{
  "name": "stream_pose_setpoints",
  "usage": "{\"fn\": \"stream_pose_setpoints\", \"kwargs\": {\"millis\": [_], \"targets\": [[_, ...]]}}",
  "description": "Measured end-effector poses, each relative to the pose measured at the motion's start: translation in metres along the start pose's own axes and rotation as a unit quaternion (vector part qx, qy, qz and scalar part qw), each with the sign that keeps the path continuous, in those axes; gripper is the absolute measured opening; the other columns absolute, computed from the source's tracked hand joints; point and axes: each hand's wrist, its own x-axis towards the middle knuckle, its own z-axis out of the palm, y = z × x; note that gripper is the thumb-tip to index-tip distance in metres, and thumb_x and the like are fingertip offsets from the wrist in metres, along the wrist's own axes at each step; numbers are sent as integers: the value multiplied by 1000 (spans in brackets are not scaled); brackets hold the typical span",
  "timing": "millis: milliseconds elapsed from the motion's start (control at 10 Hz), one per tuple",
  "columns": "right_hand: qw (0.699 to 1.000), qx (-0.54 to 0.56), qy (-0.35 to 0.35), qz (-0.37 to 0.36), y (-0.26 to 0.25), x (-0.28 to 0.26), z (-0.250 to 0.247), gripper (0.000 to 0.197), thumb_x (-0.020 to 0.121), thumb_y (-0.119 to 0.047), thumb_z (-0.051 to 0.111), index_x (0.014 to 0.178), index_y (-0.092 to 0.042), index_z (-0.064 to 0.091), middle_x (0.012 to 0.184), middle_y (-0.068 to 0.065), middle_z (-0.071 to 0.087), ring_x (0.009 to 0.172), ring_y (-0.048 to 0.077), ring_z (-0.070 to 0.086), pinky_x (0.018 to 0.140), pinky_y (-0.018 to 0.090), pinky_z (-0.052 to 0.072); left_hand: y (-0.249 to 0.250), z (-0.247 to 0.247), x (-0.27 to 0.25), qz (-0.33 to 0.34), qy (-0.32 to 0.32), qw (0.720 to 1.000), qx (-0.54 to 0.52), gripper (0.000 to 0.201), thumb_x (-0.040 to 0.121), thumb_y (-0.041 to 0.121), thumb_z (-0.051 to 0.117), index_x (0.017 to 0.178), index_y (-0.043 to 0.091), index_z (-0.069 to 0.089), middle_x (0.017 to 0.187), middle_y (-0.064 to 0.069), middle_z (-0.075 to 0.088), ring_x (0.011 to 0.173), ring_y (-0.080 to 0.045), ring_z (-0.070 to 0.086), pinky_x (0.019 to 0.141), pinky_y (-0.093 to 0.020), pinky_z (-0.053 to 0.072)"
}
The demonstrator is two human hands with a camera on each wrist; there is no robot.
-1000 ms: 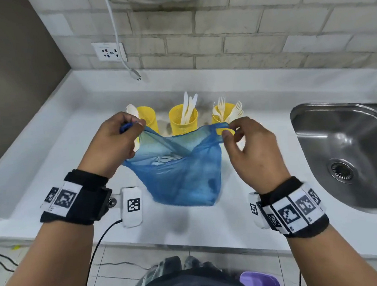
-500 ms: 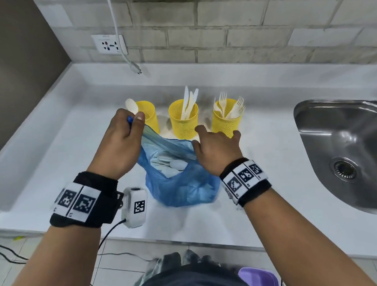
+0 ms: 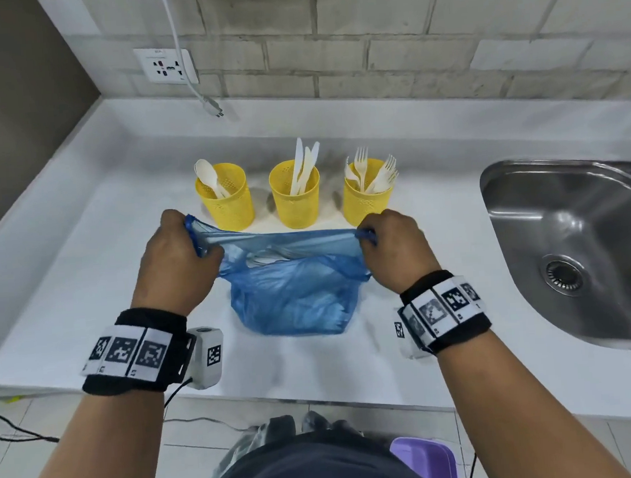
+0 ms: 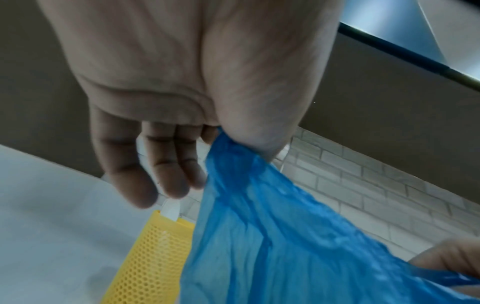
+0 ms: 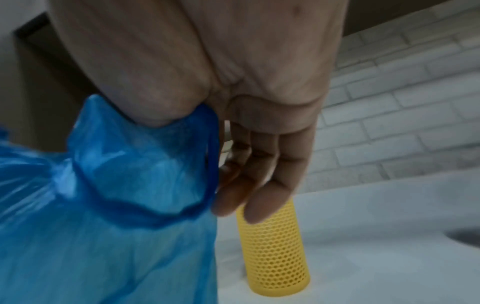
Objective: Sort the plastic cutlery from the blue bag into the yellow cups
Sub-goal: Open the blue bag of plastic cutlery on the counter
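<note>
Cutlery waits inside the blue bag [image 3: 295, 292], whose mouth I stretch with left hand [image 3: 175, 263] and right hand [image 3: 396, 248] pinching opposite edges; next, I judge, one hand must reach in.

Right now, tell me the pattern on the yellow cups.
Yellow cups: walls perforated with small honeycomb holes, clearest in the right wrist view.

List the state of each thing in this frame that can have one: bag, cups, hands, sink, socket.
blue bag: mouth stretched open, bottom resting on the counter, cutlery inside.
left hand: pinches the bag's left handle.
right hand: pinches the bag's right handle.
left yellow cup: upright, holds spoons.
middle yellow cup: upright, holds knives.
right yellow cup: upright, holds forks.
sink: no water or dishes.
wall socket: white cable plugged in.
</note>
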Motion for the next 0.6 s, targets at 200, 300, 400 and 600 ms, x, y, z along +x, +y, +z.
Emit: {"fn": "stream_pose_setpoints", "kwargs": {"millis": [200,300,400,600], "targets": [[953,286,61,76,6,-9,1,26,82,-4,63,91,-21,80,90,-2,77,87,19,70,80,30,56,7,-2,6,-145,-75,950,-266,9,88,1,57,94,-5,59,81,-15,65,72,-29,66,65,-37,63],[853,495,66,151,2,-16,7,21,85,7,69,89,-13,76,84,7,76,80,25,73,75,38,59,11,2,7,-232,-71,858,-452,15,97,-2,50,109,2,59,86,-8,66,68,-14,71,61,-28,61],[752,634,24,182,-4,-22,7,10,93,8,63,93,0,69,74,12,71,64,21,70,66,33,60,1,3,11,-299,-78,743,-594,16,96,-3,46,98,4,61,91,-13,68,81,-25,73,68,-35,62],[579,767,-30,275,13,-17,12,16,99,1,49,93,-2,63,74,7,60,68,17,59,77,35,62,-11,7,14,-382,-141,642,-650,67,3,-12,81,65,7,65,67,-4,62,60,-19,63,64,-25,57]]}}
